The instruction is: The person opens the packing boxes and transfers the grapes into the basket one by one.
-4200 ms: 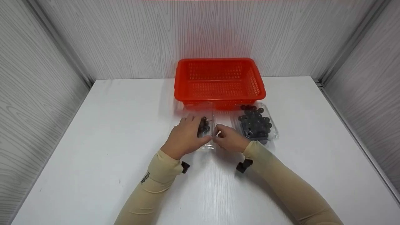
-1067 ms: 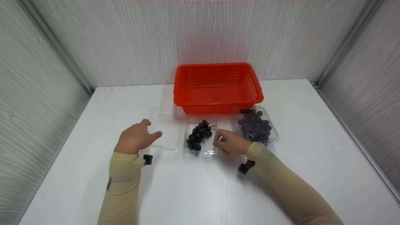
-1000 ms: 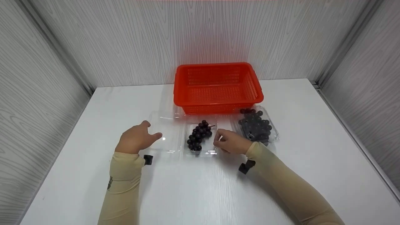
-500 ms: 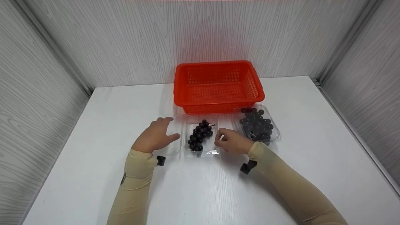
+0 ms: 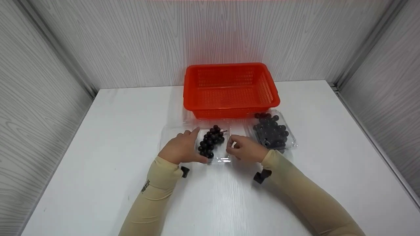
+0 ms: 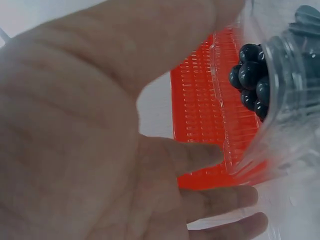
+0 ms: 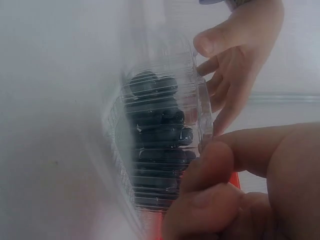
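Grapes, one dark bunch with a short stem pointing right, lie in an open clear plastic box on the white table, between the person's two hands. The right hand pinches the right rim of this box, thumb and forefinger tips meeting at the plastic with the other fingers bent in beneath; the right wrist view shows that grip up close. The left hand is at the left side of the box with its fingers extended and the thumb spread well away from them, grasping nothing; its thumb tip is by the near left corner, and whether it touches the plastic I cannot tell. A clear lid lies to the left of the box, partly hidden under the left hand. To the right, beyond the right hand, is a second clear box with more dark grapes inside. Behind both boxes a red basket with slotted sides stands close to the back wall. Both arms wear tan sleeves, and a small black device shows at each wrist.
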Demonstrator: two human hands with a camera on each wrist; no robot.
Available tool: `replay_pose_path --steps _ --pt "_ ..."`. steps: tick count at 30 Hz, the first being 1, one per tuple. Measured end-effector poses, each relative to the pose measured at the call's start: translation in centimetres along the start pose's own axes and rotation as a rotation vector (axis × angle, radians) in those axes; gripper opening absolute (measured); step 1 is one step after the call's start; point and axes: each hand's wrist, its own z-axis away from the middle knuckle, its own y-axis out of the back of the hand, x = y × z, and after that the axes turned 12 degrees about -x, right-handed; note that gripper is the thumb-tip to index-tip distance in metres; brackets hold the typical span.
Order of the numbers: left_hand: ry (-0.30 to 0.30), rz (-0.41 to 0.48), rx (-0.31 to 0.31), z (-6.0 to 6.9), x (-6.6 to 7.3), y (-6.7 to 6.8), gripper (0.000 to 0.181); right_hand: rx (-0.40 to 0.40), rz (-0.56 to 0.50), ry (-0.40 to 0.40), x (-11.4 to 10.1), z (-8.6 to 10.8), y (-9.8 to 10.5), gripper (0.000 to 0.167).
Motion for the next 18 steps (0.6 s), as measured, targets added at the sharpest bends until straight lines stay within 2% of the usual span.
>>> replay_pose_path --steps 4,7,13,18 --pt "0.029 -0.009 0.012 0.0 0.4 -0.2 0.122 0.038 0.045 0.017 -0.3 0.2 0.1 0.023" --pt "0.035 -0.015 0.01 -0.1 0.4 -0.2 0.12 0.095 0.052 0.039 -0.5 0.4 0.3 0.033" --pt "0.033 0.0 -0.018 -0.3 0.3 -0.1 0.118 0.231 0.049 0.106 -0.8 0.5 1.0 0.024" --pt "0.031 0.012 -0.027 -0.4 0.2 -0.1 0.117 0.219 0.12 0.151 -1.4 0.1 1.3 0.017"
